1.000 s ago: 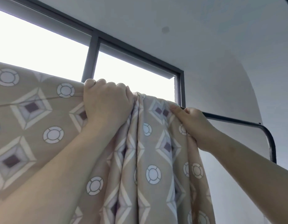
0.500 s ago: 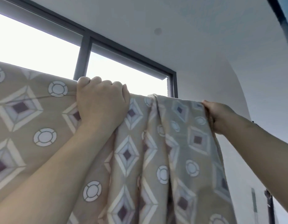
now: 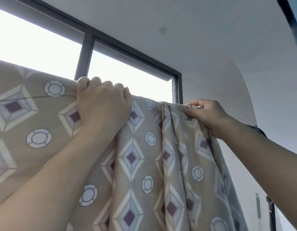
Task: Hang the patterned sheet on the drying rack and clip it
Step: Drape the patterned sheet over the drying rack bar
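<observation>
The beige patterned sheet [image 3: 141, 160], printed with diamonds and rings, hangs over the drying rack's top bar, which it hides almost fully. A short dark piece of the rack [image 3: 259, 129] shows behind my right forearm. My left hand [image 3: 102, 107] grips the sheet's top fold over the bar, fingers curled over the far side. My right hand [image 3: 206, 112] pinches a bunched fold of the sheet at the top, further right. No clip is in view.
A dark-framed window [image 3: 87, 52] stands bright behind the sheet. White ceiling and wall fill the upper right. A dark upright pole [image 3: 272, 212] shows low at the right, beneath my right forearm.
My right hand pulled the bunched sheet rightward along the bar, then shifted back left to pinch a fold at the top. The sheet now covers more of the bar. My left hand kept its grip.
</observation>
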Tool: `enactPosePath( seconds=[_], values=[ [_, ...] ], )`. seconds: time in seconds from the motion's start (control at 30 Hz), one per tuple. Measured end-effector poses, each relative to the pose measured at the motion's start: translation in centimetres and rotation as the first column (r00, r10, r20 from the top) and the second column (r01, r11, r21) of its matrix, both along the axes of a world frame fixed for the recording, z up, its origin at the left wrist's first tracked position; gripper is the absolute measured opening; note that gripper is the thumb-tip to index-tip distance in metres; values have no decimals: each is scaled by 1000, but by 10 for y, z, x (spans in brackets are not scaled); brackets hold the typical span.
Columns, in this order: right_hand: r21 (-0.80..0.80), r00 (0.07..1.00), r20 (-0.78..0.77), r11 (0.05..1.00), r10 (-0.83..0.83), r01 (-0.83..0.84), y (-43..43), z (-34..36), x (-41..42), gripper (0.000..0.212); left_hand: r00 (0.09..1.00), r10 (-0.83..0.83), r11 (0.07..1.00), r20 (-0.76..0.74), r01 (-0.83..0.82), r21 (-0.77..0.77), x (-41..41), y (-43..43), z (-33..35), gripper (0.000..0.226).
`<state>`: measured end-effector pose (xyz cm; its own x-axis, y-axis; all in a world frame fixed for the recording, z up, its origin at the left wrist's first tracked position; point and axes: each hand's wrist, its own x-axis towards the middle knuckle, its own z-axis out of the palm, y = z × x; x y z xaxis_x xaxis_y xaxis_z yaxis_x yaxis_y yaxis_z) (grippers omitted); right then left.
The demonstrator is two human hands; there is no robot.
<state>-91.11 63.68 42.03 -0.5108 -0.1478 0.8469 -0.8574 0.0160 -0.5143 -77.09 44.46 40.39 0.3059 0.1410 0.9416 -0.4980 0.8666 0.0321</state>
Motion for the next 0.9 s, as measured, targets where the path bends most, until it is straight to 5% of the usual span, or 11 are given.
enactPosePath(
  seconds=[0.1, 0.17, 0.27, 0.3, 0.37, 0.47, 0.7, 0.9],
  values=[
    [-131, 990, 61, 982, -129, 136, 13, 7, -28, 14, 998, -4, 1000, 60, 4, 15, 0, 1, -2, 50],
    [-66, 928, 120, 930, -352, 362, 23, 9, -44, 17, 997, 6, 1000, 78, -8, 29, 0, 5, -3, 52],
    [171, 632, 4, 624, -775, 763, 25, 10, -29, 16, 996, -2, 999, 85, -2, 47, -1, 9, -3, 51],
    [122, 629, -101, 618, -771, 777, 17, 11, -15, 20, 996, -5, 999, 87, 1, 53, 0, 10, -3, 50],
    [53, 743, -351, 780, -570, 623, -6, 12, 18, 29, 997, 9, 999, 71, -13, 51, 2, 13, -3, 50],
    [293, 861, -461, 879, -215, 376, -38, 1, 41, 41, 997, 26, 998, 66, -30, 59, 10, 13, -2, 49],
    [245, 834, -348, 817, -428, 522, -18, 1, 11, 54, 971, 14, 996, 237, -35, 85, 14, 14, -5, 51],
    [239, 813, -326, 790, -483, 565, -17, 10, 5, 51, 981, 19, 994, 192, -40, 105, 15, 9, -2, 46]
  ],
)
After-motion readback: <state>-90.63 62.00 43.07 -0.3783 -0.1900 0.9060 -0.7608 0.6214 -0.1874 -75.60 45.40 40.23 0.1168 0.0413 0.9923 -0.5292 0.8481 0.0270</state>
